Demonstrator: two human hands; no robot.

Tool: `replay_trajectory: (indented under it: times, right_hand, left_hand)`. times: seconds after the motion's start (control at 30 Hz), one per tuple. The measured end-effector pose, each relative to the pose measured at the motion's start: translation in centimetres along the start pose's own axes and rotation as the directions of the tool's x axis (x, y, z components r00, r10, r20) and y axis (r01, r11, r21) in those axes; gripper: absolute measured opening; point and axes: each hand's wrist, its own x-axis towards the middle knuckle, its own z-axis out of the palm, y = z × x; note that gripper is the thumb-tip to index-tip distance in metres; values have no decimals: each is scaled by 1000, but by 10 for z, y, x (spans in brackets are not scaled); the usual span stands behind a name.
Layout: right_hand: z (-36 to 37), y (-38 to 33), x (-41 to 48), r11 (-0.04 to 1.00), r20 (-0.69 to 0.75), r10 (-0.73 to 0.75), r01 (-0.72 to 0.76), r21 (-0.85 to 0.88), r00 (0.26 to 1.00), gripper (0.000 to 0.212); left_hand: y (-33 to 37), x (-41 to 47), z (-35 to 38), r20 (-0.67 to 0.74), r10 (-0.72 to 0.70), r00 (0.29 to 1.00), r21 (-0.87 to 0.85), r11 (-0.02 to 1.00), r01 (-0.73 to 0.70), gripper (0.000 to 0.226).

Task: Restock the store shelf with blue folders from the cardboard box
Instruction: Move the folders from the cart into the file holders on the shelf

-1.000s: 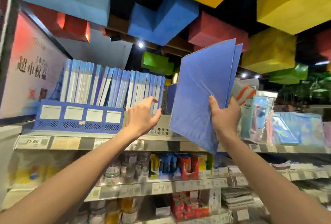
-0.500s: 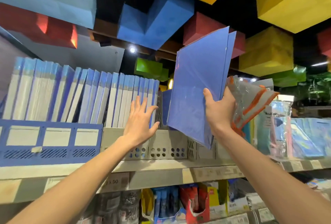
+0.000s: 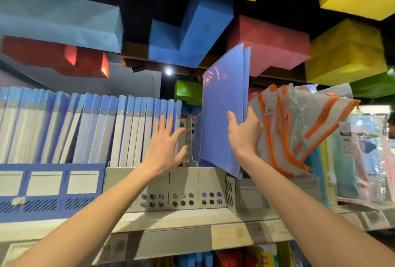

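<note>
Blue folders (image 3: pixel 222 117) dropped twd rack (image 3: pixel 192 183); R grip (image 3: pixel 243 134) pinches right edge.

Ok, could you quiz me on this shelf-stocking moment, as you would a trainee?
1. True or false: the right hand grips blue folders.
2. The left hand is: A) open against the shelved folders; B) a closed fist; C) out of view.
3. Fill in: the clear pouches right of the held folders have ___ trim.
Key: 1 true; 2 A; 3 orange.
</note>
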Motion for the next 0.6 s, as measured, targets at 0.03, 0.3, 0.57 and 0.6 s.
replay_trajectory:
  times: [0.03, 0.3, 0.57, 0.6]
  right_hand:
    - [4, 5, 2, 1000, -1, 0, 0, 12, 1000, 17]
    - [39, 32, 25, 996, 88, 64, -69, 53, 994, 18]
    - [85, 50, 37, 999, 187, 32, -36, 14, 982, 45]
    - [90, 50, 38, 1000, 168, 16, -12, -27, 986, 44]
  left_hand:
    - [-1, 3, 4, -2, 0, 1000, 16, 1000, 0, 59]
    - [-15, 6, 21, 9, 30, 1000, 150, 988, -31, 63]
    - [-30, 0, 24, 0, 88, 996, 242, 967, -85, 66]
    - [-31, 0, 24, -1, 91, 996, 249, 964, -88, 65]
